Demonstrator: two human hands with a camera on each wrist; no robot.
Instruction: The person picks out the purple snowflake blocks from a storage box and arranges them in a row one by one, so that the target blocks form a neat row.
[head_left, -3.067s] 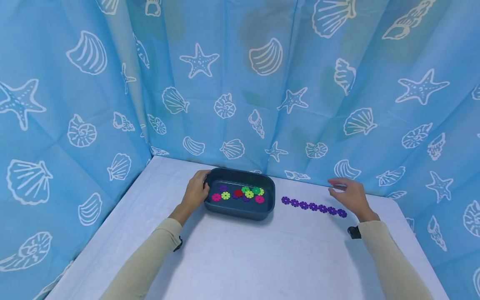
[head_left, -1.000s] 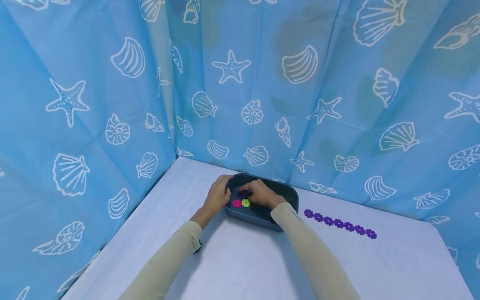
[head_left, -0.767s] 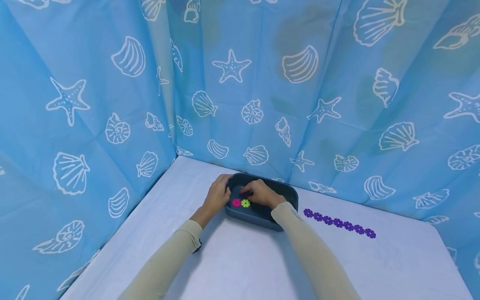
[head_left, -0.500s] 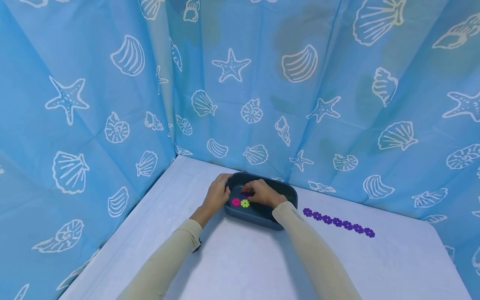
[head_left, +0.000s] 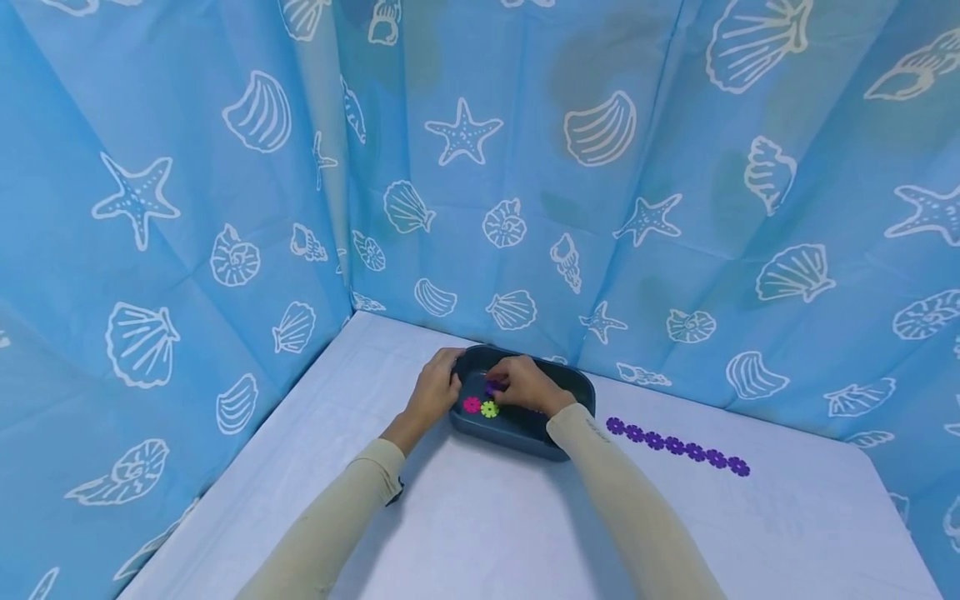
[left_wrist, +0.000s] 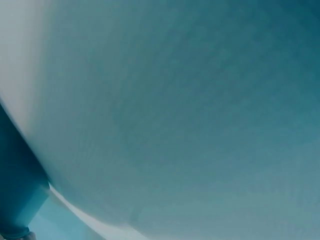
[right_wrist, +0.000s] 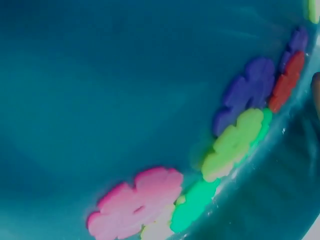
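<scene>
A dark rectangular basin (head_left: 506, 440) stands near the back of the table, and my left hand (head_left: 433, 387) grips its left rim. Inside it, my right hand (head_left: 527, 385) pinches a purple flower-shaped plastic disc (head_left: 492, 388) between thumb and fingers. A pink disc (head_left: 472, 405) and a yellow-green disc (head_left: 490, 409) lie on the basin floor just in front of those fingertips. In the right wrist view, more discs lie in the basin: pink (right_wrist: 137, 202), green (right_wrist: 195, 205), yellow-green (right_wrist: 234, 145), purple (right_wrist: 246, 92) and red (right_wrist: 287, 82). The left wrist view is mostly a blurred surface.
Right of the basin, several purple discs form a straight linked chain (head_left: 675, 446) on the white-covered table (head_left: 480, 533). A blue curtain with shell prints (head_left: 525, 217) rises behind the basin and along the sides.
My right hand has come from beside the chain's right end into the basin, and now pinches a purple disc there. My left hand keeps its grip on the rim. The head view has shifted.
</scene>
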